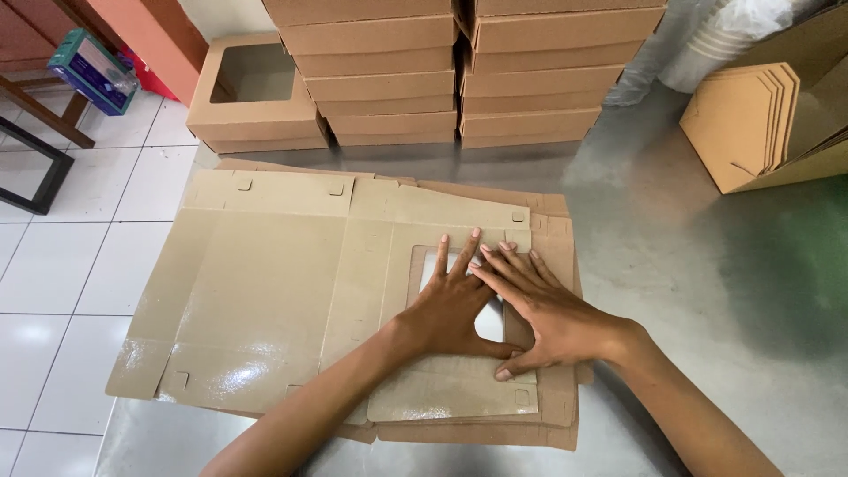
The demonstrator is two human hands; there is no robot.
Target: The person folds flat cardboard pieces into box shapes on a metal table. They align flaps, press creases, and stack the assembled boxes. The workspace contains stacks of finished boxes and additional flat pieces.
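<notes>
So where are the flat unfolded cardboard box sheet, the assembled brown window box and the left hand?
Flat unfolded cardboard box sheet [256, 291], head view, glossy middle panel.
Assembled brown window box [252, 119], head view, front wall.
Left hand [450, 309], head view, back of hand.

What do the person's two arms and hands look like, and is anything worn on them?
Both forearms are bare as far as the picture shows; no sleeve is visible. The left hand and the right hand wear no gloves, and no ring, watch or bracelet shows on the fingers or wrists. The fingers are slim and long, with short, pale, unpainted nails.
</notes>
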